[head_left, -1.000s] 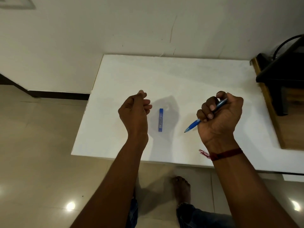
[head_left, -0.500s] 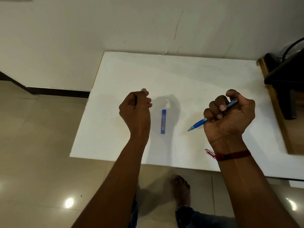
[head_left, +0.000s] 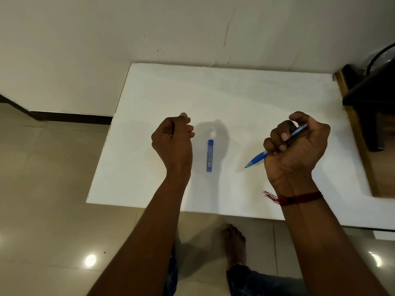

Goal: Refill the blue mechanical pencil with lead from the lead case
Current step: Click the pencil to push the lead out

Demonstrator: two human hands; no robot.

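The blue lead case (head_left: 210,155) lies flat on the white table (head_left: 245,99), its long side pointing away from me. My left hand (head_left: 173,142) hovers just left of the case, curled into a fist; whether something small is inside it is hidden. To the right of the case, my right hand (head_left: 297,150) is shut on the blue mechanical pencil (head_left: 259,157). The pencil's tip points down-left toward the table and its back end sticks out above the fist. A red thread is tied around my right wrist.
A dark piece of furniture with a wooden edge (head_left: 367,116) stands against the table's right side. The wall (head_left: 192,28) runs along the far edge. My bare foot (head_left: 234,238) rests on the tiled floor below the near edge.
Both hands keep the same pose and grip. My right hand with the pencil has drifted slightly to the right, away from the lead case.
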